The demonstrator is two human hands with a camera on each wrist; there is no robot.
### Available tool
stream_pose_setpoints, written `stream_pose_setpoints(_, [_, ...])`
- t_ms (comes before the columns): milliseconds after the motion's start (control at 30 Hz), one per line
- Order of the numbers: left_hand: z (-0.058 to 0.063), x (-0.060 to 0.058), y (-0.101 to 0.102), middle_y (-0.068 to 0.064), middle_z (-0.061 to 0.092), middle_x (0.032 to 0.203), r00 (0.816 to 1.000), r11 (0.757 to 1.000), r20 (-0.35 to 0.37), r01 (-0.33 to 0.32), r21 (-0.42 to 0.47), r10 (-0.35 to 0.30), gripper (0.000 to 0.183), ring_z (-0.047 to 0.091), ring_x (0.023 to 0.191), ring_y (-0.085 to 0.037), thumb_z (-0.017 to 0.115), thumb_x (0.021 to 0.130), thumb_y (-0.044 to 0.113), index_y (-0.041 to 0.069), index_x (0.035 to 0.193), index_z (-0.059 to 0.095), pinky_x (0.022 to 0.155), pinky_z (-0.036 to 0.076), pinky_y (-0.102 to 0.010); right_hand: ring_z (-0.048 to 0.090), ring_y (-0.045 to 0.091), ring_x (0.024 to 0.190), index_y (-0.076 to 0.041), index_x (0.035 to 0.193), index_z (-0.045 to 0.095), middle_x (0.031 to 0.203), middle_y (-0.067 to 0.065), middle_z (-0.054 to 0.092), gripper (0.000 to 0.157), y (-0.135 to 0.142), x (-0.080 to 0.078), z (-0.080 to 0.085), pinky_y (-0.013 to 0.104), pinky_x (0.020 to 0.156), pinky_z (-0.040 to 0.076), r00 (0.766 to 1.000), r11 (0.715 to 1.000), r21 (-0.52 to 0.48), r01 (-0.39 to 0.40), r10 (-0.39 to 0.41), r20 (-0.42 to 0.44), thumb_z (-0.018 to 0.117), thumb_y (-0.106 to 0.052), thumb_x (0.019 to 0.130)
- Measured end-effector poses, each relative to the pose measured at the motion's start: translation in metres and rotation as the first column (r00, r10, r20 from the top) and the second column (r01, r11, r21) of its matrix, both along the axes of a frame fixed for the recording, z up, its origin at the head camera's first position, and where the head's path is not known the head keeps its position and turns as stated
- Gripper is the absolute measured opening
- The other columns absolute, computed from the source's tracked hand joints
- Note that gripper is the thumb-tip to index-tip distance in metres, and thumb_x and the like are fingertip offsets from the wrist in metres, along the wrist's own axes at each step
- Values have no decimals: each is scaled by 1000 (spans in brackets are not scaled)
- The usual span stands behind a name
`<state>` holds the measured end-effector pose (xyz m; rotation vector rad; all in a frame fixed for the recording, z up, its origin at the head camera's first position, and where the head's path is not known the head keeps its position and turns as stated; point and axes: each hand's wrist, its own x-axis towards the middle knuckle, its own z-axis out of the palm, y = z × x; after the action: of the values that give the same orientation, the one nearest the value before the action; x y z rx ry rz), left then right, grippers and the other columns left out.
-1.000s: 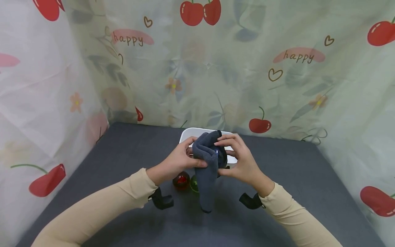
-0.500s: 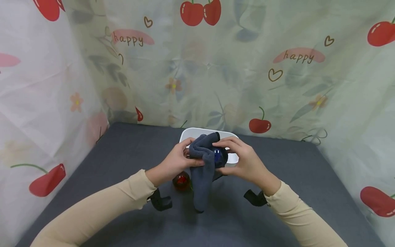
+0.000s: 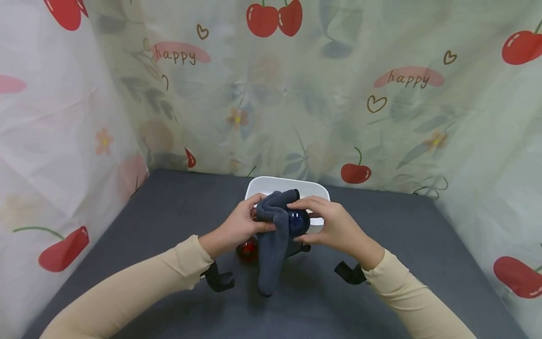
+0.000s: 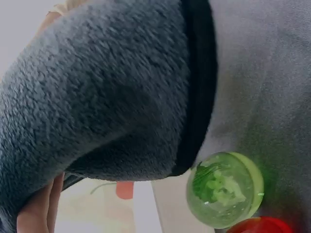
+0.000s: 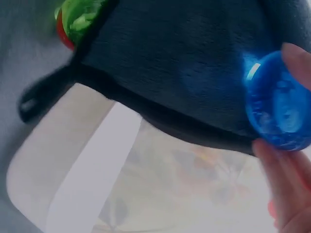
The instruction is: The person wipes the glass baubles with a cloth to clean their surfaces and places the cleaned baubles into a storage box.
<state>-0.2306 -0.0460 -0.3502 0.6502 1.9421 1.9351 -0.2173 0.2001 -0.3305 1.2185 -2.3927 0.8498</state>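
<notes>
In the head view my left hand (image 3: 235, 228) grips a folded dark grey towel (image 3: 270, 254), its long end hanging down over the table. My right hand (image 3: 336, 225) holds a shiny clear blue ball (image 3: 299, 223) between thumb and fingers, right against the towel's right side. The right wrist view shows the blue ball (image 5: 279, 104) in front of the cloth, which has a black hem and a corner loop (image 5: 41, 97). Beneath the hands a red ball (image 3: 247, 249) sits on the table. A green ball (image 4: 224, 190) lies beside it, hidden by the towel in the head view.
A white plastic bin (image 3: 292, 182) stands on the dark grey tabletop (image 3: 190, 202) just behind the hands. Curtains (image 3: 271, 132) printed with cherries surround the table at the back and sides. Black camera mounts (image 3: 350, 273) hang below both wrists.
The towel and both hands have shifted slightly left and down. More of the blue ball shows out of the towel, and the towel now covers the green ball in the head view.
</notes>
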Motion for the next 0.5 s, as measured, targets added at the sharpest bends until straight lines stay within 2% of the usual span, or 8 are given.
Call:
stream_pose_setpoints(133, [4, 0, 1, -18, 58, 125, 998, 997, 39, 48, 63, -51, 56, 63, 101, -19, 72, 83, 0, 5, 131, 44, 82, 56, -32, 57, 17, 115, -7, 121, 60, 121, 8, 60, 65, 0, -1, -5, 31, 82, 57, 992, 984, -160, -79, 93, 87, 87, 4, 63])
stream_pose_setpoints(233, [7, 0, 3, -17, 60, 123, 997, 995, 43, 64, 72, -67, 59, 64, 101, -19, 74, 82, 2, 6, 132, 43, 83, 56, -33, 55, 14, 117, -5, 119, 57, 122, 10, 58, 64, -2, -2, -7, 31, 85, 56, 989, 975, -201, -97, 118, 95, 86, 7, 63])
stream_pose_setpoints(333, [9, 0, 3, -19, 62, 120, 1000, 999, 11, 23, 39, -23, 57, 65, 96, -17, 74, 81, -1, 5, 130, 46, 80, 56, -33, 55, 14, 115, -9, 123, 60, 121, 6, 60, 67, -3, -1, -5, 28, 92, 53, 999, 992, -115, -50, 50, -7, 90, -6, 63])
stream_pose_setpoints(400, [9, 0, 2, -20, 62, 120, 1000, 1000, -16, -12, 18, 12, 54, 66, 94, -16, 73, 82, -2, 3, 129, 47, 78, 56, -32, 56, 16, 113, -13, 124, 63, 120, 2, 62, 69, -3, 0, -2, 27, 96, 50, 996, 998, -57, -15, 10, -88, 93, -15, 61])
stream_pose_setpoints(500, [9, 0, 0, -20, 59, 124, 999, 999, -31, -35, 23, 36, 51, 64, 95, -15, 70, 84, -5, 2, 129, 46, 78, 56, -30, 58, 17, 112, -14, 123, 65, 119, 0, 64, 69, -3, 1, 0, 25, 98, 47, 991, 999, -43, -2, -4, -135, 94, -19, 60])
